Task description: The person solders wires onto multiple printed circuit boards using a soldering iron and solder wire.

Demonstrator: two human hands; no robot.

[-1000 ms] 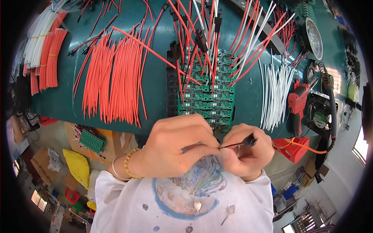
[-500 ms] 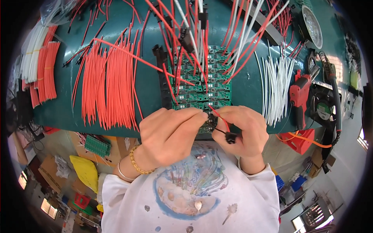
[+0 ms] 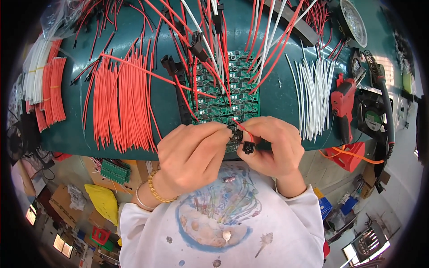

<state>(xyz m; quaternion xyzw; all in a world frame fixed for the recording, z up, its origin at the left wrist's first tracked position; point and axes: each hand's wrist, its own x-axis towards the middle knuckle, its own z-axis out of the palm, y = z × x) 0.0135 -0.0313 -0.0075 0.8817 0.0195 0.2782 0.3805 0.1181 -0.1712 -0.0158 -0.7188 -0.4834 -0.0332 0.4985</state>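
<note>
One connector lead point(image 3: 248, 147) is right hand-pinched point(image 3: 278, 144), probably for steadiness; whether the left hand point(image 3: 191, 150) alongside grips anything, I cannot tell.

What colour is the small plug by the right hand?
The plug is black, best seen in the head view.
</note>
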